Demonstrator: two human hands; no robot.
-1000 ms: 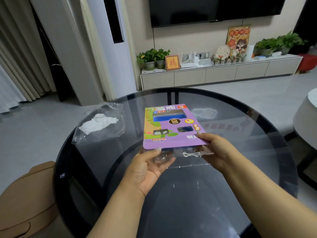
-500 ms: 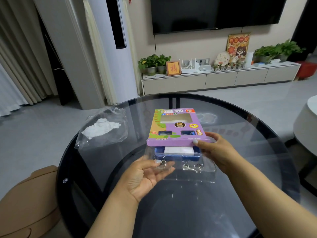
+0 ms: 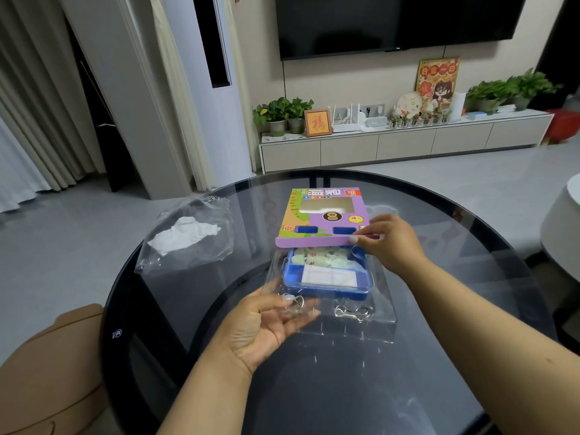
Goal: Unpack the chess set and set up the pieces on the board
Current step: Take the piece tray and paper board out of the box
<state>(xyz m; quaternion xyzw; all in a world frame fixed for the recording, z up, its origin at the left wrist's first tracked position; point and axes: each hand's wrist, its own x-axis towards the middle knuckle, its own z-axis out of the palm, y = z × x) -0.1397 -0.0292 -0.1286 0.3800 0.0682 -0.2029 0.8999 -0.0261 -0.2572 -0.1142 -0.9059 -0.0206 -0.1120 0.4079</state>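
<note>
From the head view, above the glass table [image 3: 470, 356], the right hand [image 3: 387, 243] pinches the purple sleeve [image 3: 323, 219] while the left hand [image 3: 266, 324] grips the clear tray [image 3: 345, 321] carrying the half-exposed blue box [image 3: 326, 279] of pale pieces [image 3: 320, 257].

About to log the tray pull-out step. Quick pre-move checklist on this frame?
1. Right hand pinches purple sleeve edge: ok.
2. Left hand holds clear tray near edge: ok.
3. Blue case partly out of the sleeve: ok.
4. Case lid latched: cannot tell.
5. Pale pieces inside the case: ok.
6. Glass table bare on the near side for the board: ok; plastic bag lies apart on the left.
</note>
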